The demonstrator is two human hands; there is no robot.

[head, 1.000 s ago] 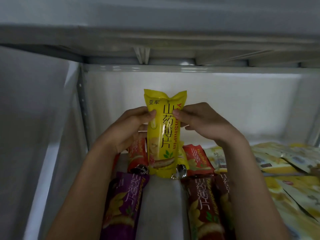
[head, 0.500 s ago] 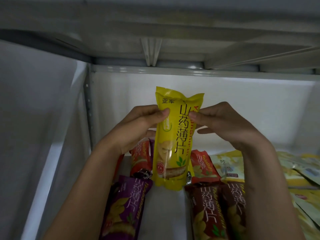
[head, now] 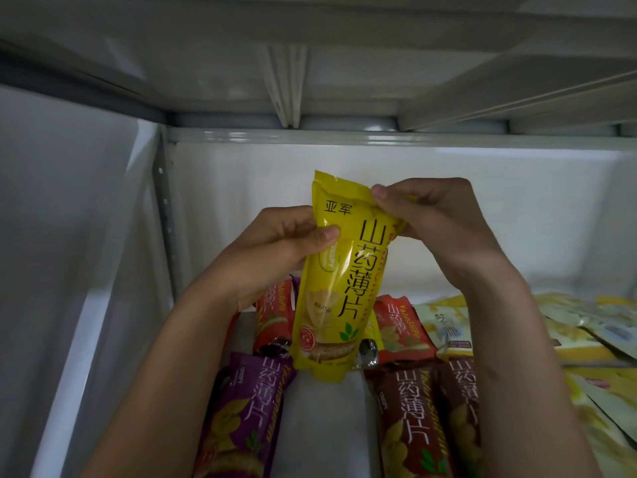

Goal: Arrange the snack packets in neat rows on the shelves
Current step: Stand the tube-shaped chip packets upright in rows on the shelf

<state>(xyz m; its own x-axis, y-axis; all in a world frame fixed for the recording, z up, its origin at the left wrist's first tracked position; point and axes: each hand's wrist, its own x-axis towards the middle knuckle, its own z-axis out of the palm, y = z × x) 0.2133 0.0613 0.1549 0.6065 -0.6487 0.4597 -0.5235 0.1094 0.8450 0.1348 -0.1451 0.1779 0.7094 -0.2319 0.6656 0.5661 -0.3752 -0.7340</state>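
Yellow snack packet (head: 339, 288), upright above the bare shelf gap (head: 327, 426): left hand (head: 275, 250) gripping its side, right hand (head: 427, 215) pinching its top corner; best placed by lowering squarely between purple packet (head: 241, 415) and brown packet (head: 406, 419).

Single head-worn view, close, facing forward and slightly down into a white shelf (head: 327, 426) bay.

I see a glossy yellow plastic packet (head: 336, 281), its film creased and catching light. The purple packet (head: 241, 419) and brown packet (head: 410, 422) look equally shiny. The white shelf (head: 327, 426) looks like smooth painted metal with a dull sheen.
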